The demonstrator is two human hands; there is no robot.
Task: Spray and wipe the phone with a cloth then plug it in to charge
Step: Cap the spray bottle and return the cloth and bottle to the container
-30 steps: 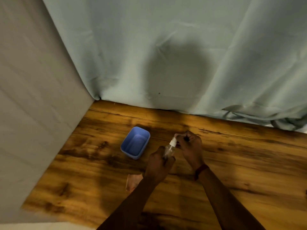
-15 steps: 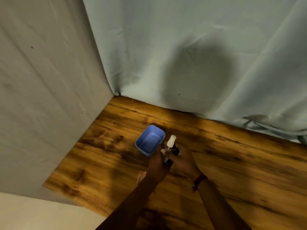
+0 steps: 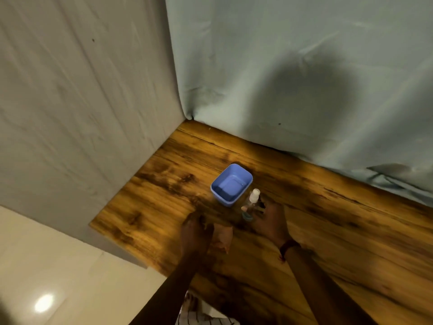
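A small clear spray bottle (image 3: 252, 202) with a white top stands upright on the wooden table (image 3: 328, 231), just right of a blue tub. My right hand (image 3: 269, 221) grips its lower part from the right. A pink cloth (image 3: 222, 238) lies crumpled on the table nearer to me. My left hand (image 3: 196, 233) sits against the cloth's left edge with its fingers curled down; whether it grips the cloth is unclear. No phone or charger is in view.
A blue rectangular plastic tub (image 3: 230, 184) stands on the table behind the bottle. A grey wall (image 3: 82, 102) borders the table on the left, and a pale green curtain (image 3: 281, 78) hangs behind it. The table's left front edge drops to a pale floor (image 3: 58, 277).
My left hand has let go of the bottle and dropped to the cloth. The bottle has come down to stand on the table in my right hand. The view has swung left.
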